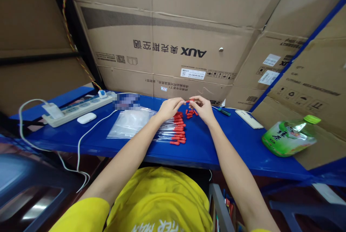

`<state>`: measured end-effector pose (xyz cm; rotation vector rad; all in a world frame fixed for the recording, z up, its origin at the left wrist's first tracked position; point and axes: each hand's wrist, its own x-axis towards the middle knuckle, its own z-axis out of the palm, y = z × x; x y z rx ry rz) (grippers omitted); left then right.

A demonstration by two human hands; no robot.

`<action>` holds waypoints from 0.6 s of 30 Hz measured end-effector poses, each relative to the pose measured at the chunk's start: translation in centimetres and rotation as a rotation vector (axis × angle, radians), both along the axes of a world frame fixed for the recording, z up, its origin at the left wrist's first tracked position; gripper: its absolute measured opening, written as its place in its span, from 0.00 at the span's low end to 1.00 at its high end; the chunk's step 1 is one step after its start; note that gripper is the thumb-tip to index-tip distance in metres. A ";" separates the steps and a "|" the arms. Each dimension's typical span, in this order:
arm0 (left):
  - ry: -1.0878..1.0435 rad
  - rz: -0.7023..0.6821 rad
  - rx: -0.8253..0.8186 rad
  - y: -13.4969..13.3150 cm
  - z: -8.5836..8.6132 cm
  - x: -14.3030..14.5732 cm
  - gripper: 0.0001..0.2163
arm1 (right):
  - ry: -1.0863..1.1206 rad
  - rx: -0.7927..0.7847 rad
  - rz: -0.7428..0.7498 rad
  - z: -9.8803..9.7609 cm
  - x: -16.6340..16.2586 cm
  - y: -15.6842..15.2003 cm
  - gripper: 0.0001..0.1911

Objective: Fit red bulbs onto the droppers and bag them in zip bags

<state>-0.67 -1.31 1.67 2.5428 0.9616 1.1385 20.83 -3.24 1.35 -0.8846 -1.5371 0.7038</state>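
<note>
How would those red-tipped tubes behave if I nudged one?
The tubes look slender and straight, so probably light and fairly stiff. Their clear stems could be glass, so perhaps fragile. Rounded red ends suggest one might roll.

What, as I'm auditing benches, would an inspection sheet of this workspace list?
Surface: blue tabletop, partly covered by a clear bag.
Job's things: red-ended tubes, laid side by side; loose red pieces nearby.
Clutter: white case, phone-like object, green-handled screwdriver, green-labelled bottle.
Hands: left hand and right hand pinch one red piece.
Cables: white cable hanging over the front edge; twisted wire plugged into the power strip.
Surroundings: printed cardboard behind.
</note>
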 end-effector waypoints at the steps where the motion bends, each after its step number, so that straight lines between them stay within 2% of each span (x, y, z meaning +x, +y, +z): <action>1: 0.001 0.000 0.008 0.1 -0.1 0.0 0.20 | 0.009 0.000 0.000 0.0 0.1 0.1 0.25; 11: -0.021 -0.056 0.075 0.8 -0.7 -0.2 0.18 | 0.056 -0.084 0.024 -0.1 0.4 0.4 0.26; 18: -0.007 -0.105 0.056 1.1 -0.7 -0.1 0.21 | 0.043 -0.055 0.031 -0.3 0.7 0.6 0.23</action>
